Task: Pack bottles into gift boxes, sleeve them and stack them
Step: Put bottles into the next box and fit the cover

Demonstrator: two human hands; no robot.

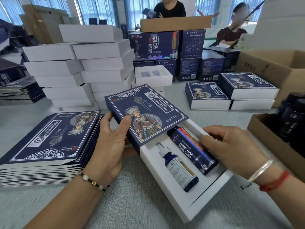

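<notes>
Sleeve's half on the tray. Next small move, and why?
Probably slide the sleeve further over the white tray: left hand grips the sleeve, right hand holds the tray's edge, and both bottles still show.

two hands: left (pixel 109 142) and right (pixel 231 149). one open white box (pixel 206 195) with two bottles in it, a dropper bottle (pixel 179 171) and a taller dark bottle (pixel 193 149). one sleeve (pixel 145 113) part way over that box. one pile of flat sleeves (pixel 46 146) at the left, too many to count. two finished sleeved boxes (pixel 206 95) at the right, one lying on an unsleeved white box. two stacks of white boxes (pixel 79 63) behind, number unclear. one empty white tray (pixel 153 74). two people across the table.
</notes>
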